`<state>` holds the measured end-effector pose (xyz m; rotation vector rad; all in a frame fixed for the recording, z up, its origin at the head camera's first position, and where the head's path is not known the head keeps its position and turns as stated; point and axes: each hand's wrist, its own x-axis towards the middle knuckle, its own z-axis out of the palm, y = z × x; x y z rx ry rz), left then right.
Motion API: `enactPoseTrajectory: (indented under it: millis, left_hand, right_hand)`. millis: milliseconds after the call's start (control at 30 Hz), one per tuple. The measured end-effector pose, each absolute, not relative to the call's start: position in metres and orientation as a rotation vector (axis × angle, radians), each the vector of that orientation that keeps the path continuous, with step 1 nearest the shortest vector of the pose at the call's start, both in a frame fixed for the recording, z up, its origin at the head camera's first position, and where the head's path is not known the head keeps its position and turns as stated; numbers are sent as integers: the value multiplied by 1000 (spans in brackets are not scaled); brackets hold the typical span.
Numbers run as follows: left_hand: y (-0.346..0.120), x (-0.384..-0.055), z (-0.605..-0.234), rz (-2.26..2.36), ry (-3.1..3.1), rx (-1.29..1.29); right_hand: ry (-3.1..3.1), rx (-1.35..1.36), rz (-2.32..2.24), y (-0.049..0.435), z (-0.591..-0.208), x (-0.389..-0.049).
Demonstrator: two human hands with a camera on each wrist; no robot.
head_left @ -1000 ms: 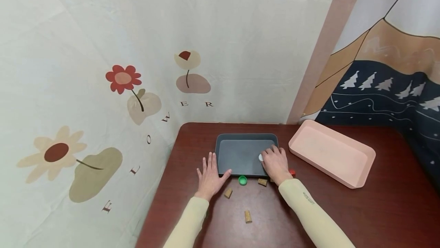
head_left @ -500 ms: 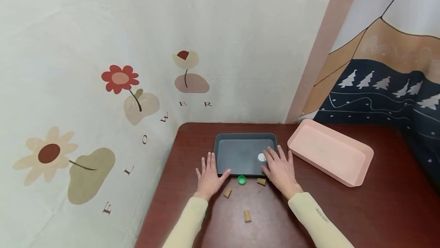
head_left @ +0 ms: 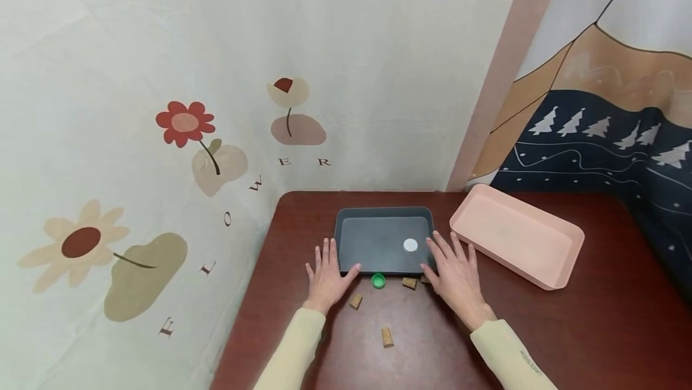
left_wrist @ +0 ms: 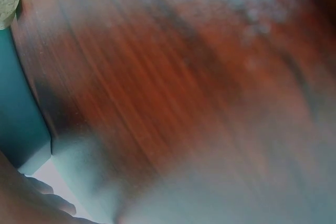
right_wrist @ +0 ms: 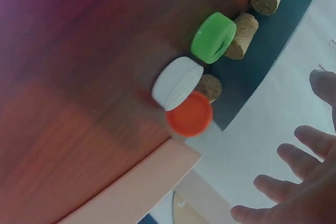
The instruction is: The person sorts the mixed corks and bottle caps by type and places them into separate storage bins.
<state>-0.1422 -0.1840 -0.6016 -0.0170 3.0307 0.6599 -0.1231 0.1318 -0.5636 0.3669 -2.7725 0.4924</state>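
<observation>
A white bottle cap lies in the right part of the dark grey tray. My left hand rests at the tray's left front corner, fingers straight and thumb along the front edge. My right hand is spread at the right front corner, holding nothing. In front of the tray are a green cap and a cork. The right wrist view shows another white cap, an orange-red cap and a lighter green cap among corks; the right hand hides these caps in the head view.
A pink tray stands at an angle right of the grey one. Two more corks lie nearer on the brown table, one to the left and one in front. A printed cloth hangs behind the table.
My right hand has let go of the white cap and moved right, its fingers spreading. The cap stays in the grey tray. My left hand has kept its place.
</observation>
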Motion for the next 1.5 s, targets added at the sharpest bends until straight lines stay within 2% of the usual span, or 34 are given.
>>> enactPoseTrajectory:
  millis: [433,900,1500]
  left_hand:
    - [-183,-141,-601,689,3045,-4]
    - [-184,-143,-603,682,3041,-1]
    - [-184,-143,-602,686,3025,-10]
  right_hand:
    - [-2753,262,564,157,-570,-94]
    - [-2867,136,600,185,-574,-81]
    - [-3003,120,543,203,-585,-72]
